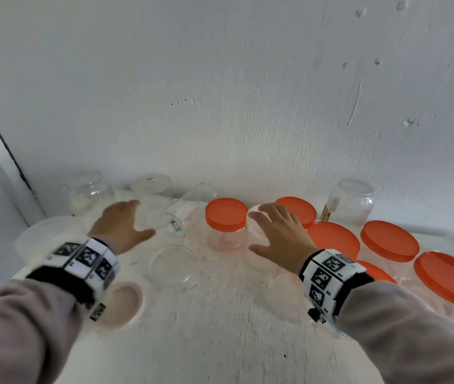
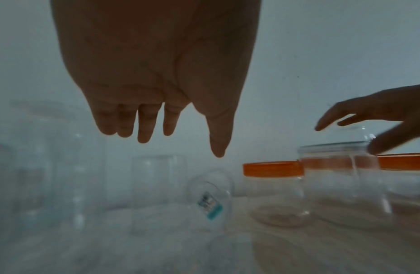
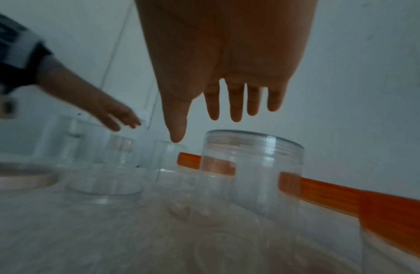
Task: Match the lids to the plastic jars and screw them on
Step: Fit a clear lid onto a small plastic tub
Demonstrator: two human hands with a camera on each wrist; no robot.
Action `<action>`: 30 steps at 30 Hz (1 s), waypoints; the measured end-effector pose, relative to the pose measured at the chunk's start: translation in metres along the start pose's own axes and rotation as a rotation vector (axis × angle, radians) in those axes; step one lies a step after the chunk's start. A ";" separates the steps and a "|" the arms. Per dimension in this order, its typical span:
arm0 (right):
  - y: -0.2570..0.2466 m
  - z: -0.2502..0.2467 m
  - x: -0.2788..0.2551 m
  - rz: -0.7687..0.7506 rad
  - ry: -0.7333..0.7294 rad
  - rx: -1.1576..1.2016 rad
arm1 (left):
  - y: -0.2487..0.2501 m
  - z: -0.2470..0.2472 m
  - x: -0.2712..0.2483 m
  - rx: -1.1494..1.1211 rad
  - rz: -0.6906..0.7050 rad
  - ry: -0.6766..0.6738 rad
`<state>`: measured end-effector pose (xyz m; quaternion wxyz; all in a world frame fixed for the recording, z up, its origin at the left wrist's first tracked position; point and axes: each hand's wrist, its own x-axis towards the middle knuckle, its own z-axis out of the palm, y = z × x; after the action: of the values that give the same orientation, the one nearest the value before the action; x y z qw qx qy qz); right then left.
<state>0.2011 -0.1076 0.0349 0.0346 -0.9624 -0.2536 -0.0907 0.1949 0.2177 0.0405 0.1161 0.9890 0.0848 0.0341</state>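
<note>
My left hand (image 1: 134, 220) hovers open, fingers straight, over the left of the white table (image 1: 220, 328); it holds nothing. In the left wrist view, the left hand (image 2: 180, 144) hangs above a clear lidless jar (image 2: 211, 200) that lies on its side with a teal label. My right hand (image 1: 261, 228) is spread open just above an upright clear jar (image 1: 254, 227) whose top shows no orange; the right wrist view shows the right hand (image 3: 208, 128) apart from that jar (image 3: 251, 166). A small orange-lidded jar (image 1: 225, 220) stands to its left. A loose clear lid (image 1: 171, 261) lies in front.
Several orange-lidded jars (image 1: 389, 239) crowd the right side. Clear open jars (image 1: 90, 192) stand along the back wall, one more at the back right (image 1: 351, 202). A pinkish lid (image 1: 122, 303) and a large clear lid (image 1: 43, 236) lie at the left.
</note>
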 end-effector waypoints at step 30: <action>0.001 0.035 -0.065 0.441 -0.652 0.041 | -0.076 -0.047 -0.047 -0.231 -0.312 0.085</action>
<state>0.1515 -0.1363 -0.0116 -0.0097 -0.9713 -0.0401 0.2343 0.1329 0.2926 0.0665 0.2291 0.9416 0.2376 0.0667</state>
